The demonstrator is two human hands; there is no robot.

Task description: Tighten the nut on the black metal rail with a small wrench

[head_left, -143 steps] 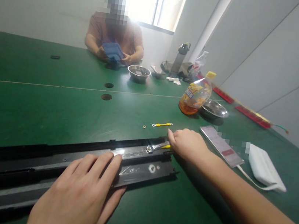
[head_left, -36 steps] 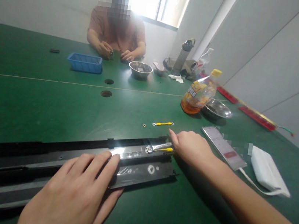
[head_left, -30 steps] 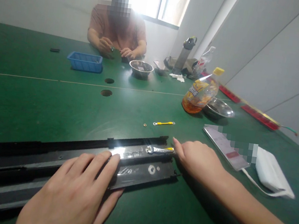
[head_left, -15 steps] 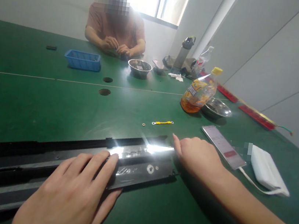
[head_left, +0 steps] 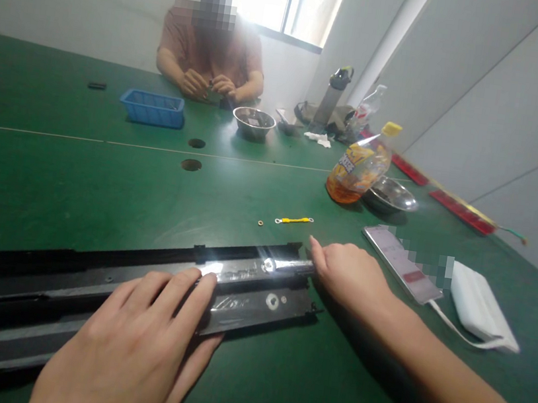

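Both hands low and forward, palms down.
Left hand [head_left: 138, 350] lies flat, fingers together and stretched forward. Right hand [head_left: 351, 276] is loosely curled, fingertips pinched at its far end, forearm running back to the right.

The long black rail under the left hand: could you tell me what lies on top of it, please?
On the black rail lie the flat left hand and a small wrench, its handle gripped by the right hand. Glare blurs the wrench; the palm hides some rail.
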